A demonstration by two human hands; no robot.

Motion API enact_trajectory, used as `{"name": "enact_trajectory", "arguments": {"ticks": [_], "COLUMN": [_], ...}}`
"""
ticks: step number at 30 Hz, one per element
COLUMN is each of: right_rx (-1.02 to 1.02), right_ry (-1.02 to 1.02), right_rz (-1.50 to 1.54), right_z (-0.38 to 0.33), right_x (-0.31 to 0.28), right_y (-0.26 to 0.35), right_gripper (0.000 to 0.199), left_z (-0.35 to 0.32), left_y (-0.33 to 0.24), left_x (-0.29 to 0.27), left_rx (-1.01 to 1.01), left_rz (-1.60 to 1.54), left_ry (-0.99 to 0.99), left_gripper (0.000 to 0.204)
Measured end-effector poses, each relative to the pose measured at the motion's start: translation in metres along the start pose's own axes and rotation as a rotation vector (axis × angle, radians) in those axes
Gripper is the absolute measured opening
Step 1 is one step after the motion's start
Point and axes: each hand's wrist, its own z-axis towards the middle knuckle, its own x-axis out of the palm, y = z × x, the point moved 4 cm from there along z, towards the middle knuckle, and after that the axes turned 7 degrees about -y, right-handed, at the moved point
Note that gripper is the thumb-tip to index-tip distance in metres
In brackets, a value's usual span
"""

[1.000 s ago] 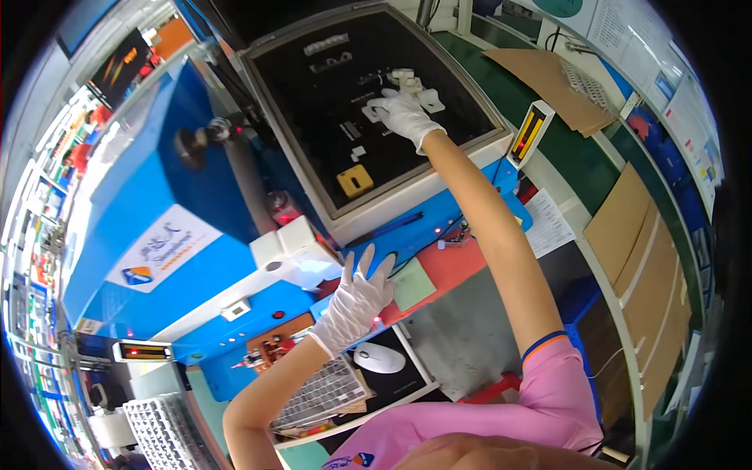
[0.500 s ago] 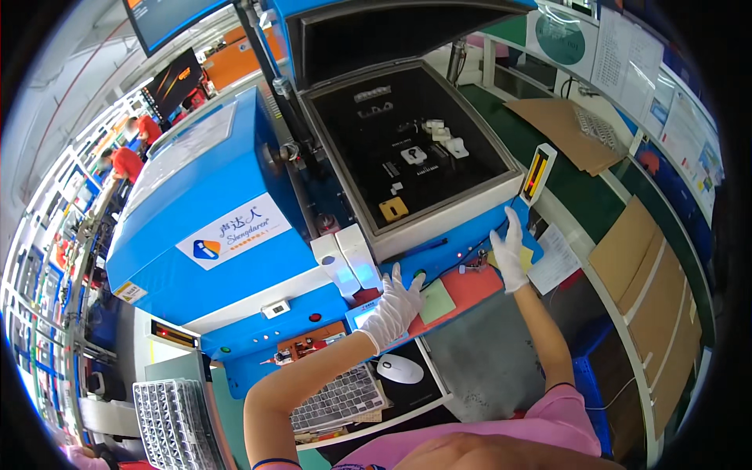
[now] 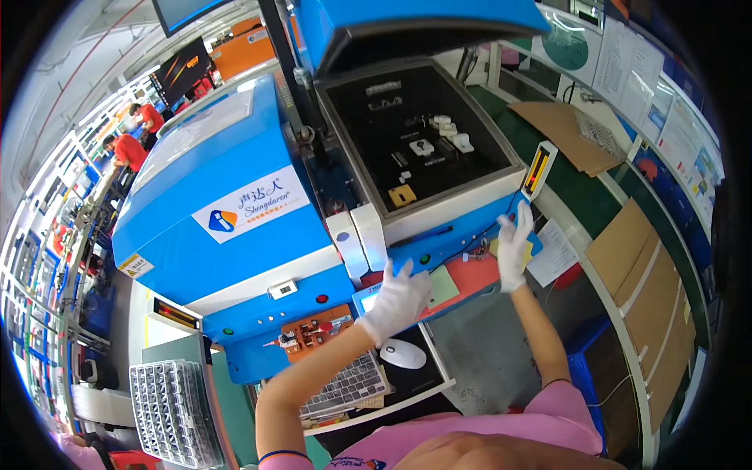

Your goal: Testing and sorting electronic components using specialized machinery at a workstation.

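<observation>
Along the front edge of the blue machine [image 3: 329, 258], both gloved hands, left hand [image 3: 397, 301] and right hand [image 3: 513, 247], are laid flat, fingers spread, holding nothing; the rigid, fixed console ledge [image 3: 462, 278] is judged unliftable, best pressed.

A long factory hall runs left of the big blue machine housing [image 3: 227, 204], brightly lit from above. Right of it stands a green-topped bench [image 3: 603, 211] bearing brown cardboard sheets [image 3: 560, 129], beneath a paper-covered wall [image 3: 666, 102].

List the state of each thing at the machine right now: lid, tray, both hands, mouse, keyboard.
Lid: raised open.
Tray: uncovered, small white and yellow parts on it.
Left hand: gloved, empty, on the machine's front panel.
Right hand: gloved, empty, fingers up at the panel's right end.
Mouse: untouched.
Keyboard: untouched.
</observation>
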Motion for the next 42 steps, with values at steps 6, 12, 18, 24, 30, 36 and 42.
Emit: {"name": "enact_trajectory", "arguments": {"ticks": [6, 12, 18, 24, 30, 36, 42], "right_rx": [-0.347, -0.461, -0.766, -0.718, -0.799, -0.640, -0.784], "right_ry": [0.685, 1.028, 1.245, 1.276, 1.146, 1.131, 1.182], "right_rz": [0.124, 0.265, 0.263, 0.166, 0.040, -0.155, -0.054], "right_z": [-0.100, -0.208, -0.267, -0.270, -0.237, -0.215, -0.276], "right_x": [0.060, 0.153, 0.207, 0.207, 0.193, 0.183, 0.220], "right_y": [0.101, 0.155, 0.182, 0.174, 0.185, 0.179, 0.184], "right_gripper": [0.030, 0.037, 0.048, 0.050, 0.045, 0.041, 0.032], "left_z": [-0.134, -0.281, -0.360, -0.358, -0.324, -0.325, -0.333], "left_y": [0.020, 0.018, -0.001, 0.012, 0.014, 0.011, 0.003], "left_x": [-0.091, -0.111, -0.112, -0.106, -0.086, -0.082, -0.059], "left_rx": [-0.811, -1.163, -1.489, -1.534, -1.502, -1.512, -1.516], "left_rz": [-0.747, -1.000, -0.990, -0.986, -1.104, -1.044, -1.057], "left_ry": [-0.422, -0.885, -0.960, -0.866, -0.753, -0.684, -0.728], "left_gripper": [0.017, 0.021, 0.016, 0.021, 0.028, 0.028, 0.027]}}
